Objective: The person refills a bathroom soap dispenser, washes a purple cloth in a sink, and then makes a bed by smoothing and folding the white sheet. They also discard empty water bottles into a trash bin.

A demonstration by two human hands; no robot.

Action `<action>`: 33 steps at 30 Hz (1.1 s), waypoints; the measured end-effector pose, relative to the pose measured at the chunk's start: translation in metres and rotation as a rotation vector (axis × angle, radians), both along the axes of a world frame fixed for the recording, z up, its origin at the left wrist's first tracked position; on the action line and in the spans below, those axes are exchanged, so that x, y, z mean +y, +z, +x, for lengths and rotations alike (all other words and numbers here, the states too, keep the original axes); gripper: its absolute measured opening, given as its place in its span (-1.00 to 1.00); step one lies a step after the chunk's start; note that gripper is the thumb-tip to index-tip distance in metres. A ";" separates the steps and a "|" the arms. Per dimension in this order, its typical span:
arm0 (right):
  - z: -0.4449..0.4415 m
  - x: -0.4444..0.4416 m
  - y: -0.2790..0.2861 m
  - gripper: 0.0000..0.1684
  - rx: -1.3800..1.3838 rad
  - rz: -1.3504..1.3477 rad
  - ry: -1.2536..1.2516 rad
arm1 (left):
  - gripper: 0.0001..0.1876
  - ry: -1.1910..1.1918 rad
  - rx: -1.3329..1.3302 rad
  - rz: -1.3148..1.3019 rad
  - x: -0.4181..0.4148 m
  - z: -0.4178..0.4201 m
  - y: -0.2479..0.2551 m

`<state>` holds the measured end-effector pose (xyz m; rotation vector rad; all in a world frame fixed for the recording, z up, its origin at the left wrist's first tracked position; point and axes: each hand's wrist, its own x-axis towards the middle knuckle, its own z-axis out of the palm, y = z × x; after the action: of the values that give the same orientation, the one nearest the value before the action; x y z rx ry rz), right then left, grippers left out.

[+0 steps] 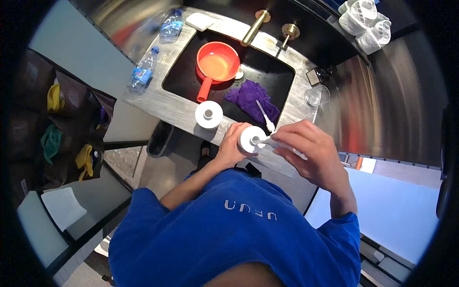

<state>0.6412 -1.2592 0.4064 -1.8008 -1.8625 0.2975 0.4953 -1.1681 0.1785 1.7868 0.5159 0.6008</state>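
My left hand (232, 144) is wrapped around a white cylindrical bottle (248, 140) with a round opening in its top. My right hand (312, 152) pinches a pale, slim object (285, 145); its tip meets the bottle's opening, and my fingers hide part of it. A second white bottle (209, 123), also with an open neck, stands upright on the counter's front edge to the left. Just beyond my right hand, a white piece with a thin stem (267, 120) lies across the sink's front edge, its stem over a crumpled purple cloth (251, 97).
In the black sink (276, 79) sits a red long-handled dipper (205, 89) holding liquid. Two plastic bottles, one upper (171, 28) and one lower (141, 75), are on the left counter. A brass faucet (252, 30) projects over the sink. Clear glassware (315, 96) stands at right.
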 end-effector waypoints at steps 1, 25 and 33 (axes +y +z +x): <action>0.000 -0.001 -0.001 -0.64 0.004 0.014 -0.011 | -0.19 -0.007 0.001 -0.011 0.002 0.001 0.000; 0.088 0.001 -0.265 -0.81 0.172 0.276 -0.769 | -0.15 0.015 0.041 0.007 -0.006 -0.010 -0.002; 0.079 -0.036 -0.236 -0.64 -0.041 0.314 -0.800 | -0.12 0.020 0.020 -0.086 -0.009 -0.023 0.024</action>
<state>0.7204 -1.2955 0.1700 -2.1407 -1.0006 -0.3089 0.4721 -1.1770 0.2026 1.7098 0.5654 0.5665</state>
